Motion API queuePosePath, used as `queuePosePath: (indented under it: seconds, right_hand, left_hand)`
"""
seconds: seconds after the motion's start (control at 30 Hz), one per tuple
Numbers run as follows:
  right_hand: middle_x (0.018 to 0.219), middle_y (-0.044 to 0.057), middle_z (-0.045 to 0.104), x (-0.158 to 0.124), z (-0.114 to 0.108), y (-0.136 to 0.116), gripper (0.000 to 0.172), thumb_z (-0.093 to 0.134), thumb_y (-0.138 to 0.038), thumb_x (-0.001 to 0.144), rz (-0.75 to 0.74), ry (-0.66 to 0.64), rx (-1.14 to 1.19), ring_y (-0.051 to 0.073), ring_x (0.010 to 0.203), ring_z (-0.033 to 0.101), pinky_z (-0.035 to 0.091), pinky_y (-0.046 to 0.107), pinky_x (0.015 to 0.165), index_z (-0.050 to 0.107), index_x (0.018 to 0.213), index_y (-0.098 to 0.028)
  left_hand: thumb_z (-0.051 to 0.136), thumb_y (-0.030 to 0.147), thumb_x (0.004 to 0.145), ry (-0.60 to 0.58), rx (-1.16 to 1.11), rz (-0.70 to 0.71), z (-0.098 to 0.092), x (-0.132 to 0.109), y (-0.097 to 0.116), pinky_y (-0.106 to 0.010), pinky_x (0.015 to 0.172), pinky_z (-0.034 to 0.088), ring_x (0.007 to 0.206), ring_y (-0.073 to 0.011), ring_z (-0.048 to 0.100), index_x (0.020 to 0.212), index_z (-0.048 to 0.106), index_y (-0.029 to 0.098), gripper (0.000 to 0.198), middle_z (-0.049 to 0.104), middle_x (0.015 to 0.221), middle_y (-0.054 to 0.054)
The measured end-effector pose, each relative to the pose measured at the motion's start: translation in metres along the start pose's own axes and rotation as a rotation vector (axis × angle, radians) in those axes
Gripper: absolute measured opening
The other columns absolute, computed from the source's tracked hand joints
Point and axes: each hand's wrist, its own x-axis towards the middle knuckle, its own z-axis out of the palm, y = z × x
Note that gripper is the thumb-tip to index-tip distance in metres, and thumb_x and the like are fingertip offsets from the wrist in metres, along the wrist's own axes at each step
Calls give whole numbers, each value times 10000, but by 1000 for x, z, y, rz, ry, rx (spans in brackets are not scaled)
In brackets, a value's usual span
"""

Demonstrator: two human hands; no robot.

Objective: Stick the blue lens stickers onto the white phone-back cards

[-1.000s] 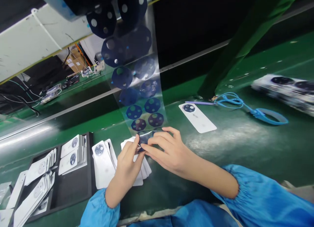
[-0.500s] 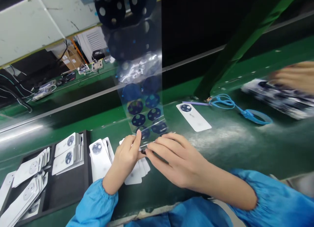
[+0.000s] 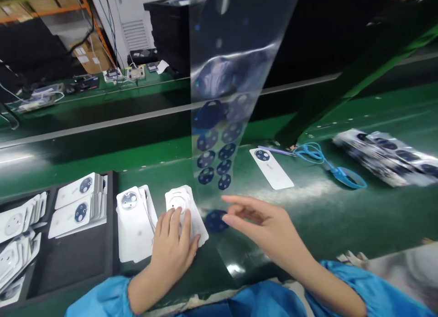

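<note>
My left hand (image 3: 171,248) lies on a stack of white cards (image 3: 185,207), fingers on the top card and thumb along its side. The top card has a round camera-ring shape near its upper end. My right hand (image 3: 267,223) hovers to the right of that stack, fingers apart, holding nothing. Nearest to its fingertips is a clear plastic film strip (image 3: 214,168) printed with rows of dark blue perforated discs. One dark blue disc (image 3: 215,221) sits low on the strip, just left of those fingertips.
A black tray (image 3: 111,226) holds several rows of white cards, and another white card stack (image 3: 133,226) stands next to it. A lone white card (image 3: 272,168), purple tweezers (image 3: 275,151), a blue wrist strap (image 3: 347,178) and a film roll (image 3: 386,157) lie on the green bench.
Both hands have released the film. My left hand has dropped onto the card stack, and my right hand has opened and moved right. The film hangs free. The other person's hand has left the film roll.
</note>
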Motion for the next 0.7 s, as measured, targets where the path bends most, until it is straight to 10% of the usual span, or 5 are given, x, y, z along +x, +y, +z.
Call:
queuePosePath:
  seconds: [0.13,0.33,0.7]
  right_hand:
    - [757,6,758,6,50,18,236,843,-333,764,388,-90,373,139,678,710,576,234,647,775,961,-221]
    - [732,-8,739,19,115,42,342,904,-370,695,563,-109,544,133,695,689,545,237,683,699,915,-206]
    - [790,-1,761,25,97,75,389,892,-369,725,561,102,251,141,711,682,530,256,700,666,1001,-215]
  left_hand:
    - [518,369,970,-70,-4,-25,9,-31,11,-561,967,461,1157,-424,574,1227,628,30,440,612,1245,-258]
    - [494,463,973,-130,-67,-26,19,-46,12,-483,977,417,1194,-377,570,1311,616,112,503,623,1308,-207]
    - [502,482,994,-263,-167,-49,21,-44,9,-517,1121,237,1402,-400,378,1446,520,159,556,483,1515,-158]
